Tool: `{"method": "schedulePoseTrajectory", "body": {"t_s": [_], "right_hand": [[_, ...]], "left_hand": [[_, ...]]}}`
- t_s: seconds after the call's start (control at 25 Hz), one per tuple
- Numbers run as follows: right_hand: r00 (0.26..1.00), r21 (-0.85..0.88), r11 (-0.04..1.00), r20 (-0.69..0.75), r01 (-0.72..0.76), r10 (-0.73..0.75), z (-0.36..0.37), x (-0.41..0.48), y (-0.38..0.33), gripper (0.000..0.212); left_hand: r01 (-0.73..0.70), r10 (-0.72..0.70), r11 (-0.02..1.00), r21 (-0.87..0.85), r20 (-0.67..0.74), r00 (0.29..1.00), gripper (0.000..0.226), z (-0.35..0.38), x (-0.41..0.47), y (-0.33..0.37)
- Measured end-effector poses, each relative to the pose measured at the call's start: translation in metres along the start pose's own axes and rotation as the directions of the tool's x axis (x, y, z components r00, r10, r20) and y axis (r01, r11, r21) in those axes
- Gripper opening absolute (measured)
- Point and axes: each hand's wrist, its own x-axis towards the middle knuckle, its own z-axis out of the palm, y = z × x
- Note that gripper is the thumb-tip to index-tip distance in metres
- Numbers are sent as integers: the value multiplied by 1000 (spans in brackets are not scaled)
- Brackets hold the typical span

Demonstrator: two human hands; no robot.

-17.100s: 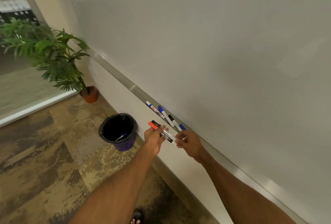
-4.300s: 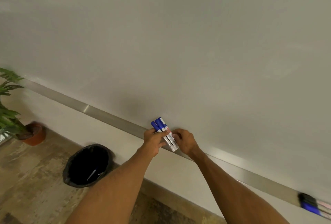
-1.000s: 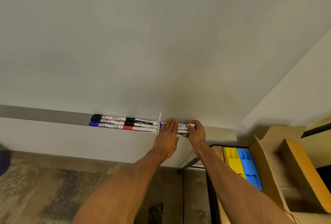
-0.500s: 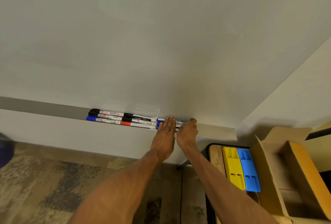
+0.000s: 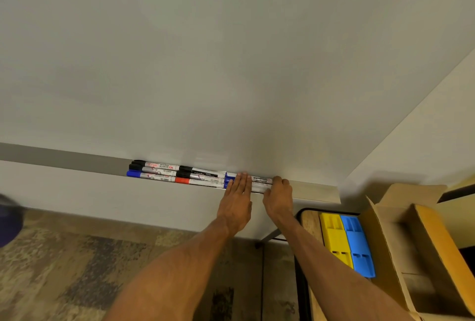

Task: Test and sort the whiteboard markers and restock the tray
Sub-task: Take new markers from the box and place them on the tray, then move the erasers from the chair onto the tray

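a long, smooth grey metal tray (image 5: 64, 160) runs under the glossy whiteboard (image 5: 231, 63). slim round markers (image 5: 174, 174) with black, blue and red caps lie in it in rows. just right of them the blue-capped markers (image 5: 259, 182) lie in the tray too. the left hand (image 5: 236, 202) rests on them, fingers straight and together. the right hand (image 5: 279, 197) curls its fingers over their right ends. an open cardboard box (image 5: 401, 243) stands beside a yellow plastic holder (image 5: 334, 238) and a blue plastic holder (image 5: 357, 243) on a worktop (image 5: 308, 220).
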Motion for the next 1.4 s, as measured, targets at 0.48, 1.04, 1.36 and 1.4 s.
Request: {"method": "schedulePoseTrajectory", "body": {"t_s": [0.48, 1.04, 1.36, 1.4], "right_hand": [[998, -96, 995, -59, 23, -29, -17, -15, 12, 42], [988, -246, 967, -120, 66, -98, -37, -39, 48, 44], [979, -307, 947, -202, -97, 35, -47, -60, 72, 57], [975, -303, 944, -209, -132, 69, -47, -63, 75, 58]], "left_hand": [[-44, 40, 995, 85, 51, 998, 66, -10, 1, 13], [-97, 85, 989, 115, 103, 991, 73, -15, -2, 36], [-457, 425, 857, 239, 173, 888, 66, -32, 25, 77], [-492, 457, 840, 230, 188, 869, 65, -31, 29, 83]]}}
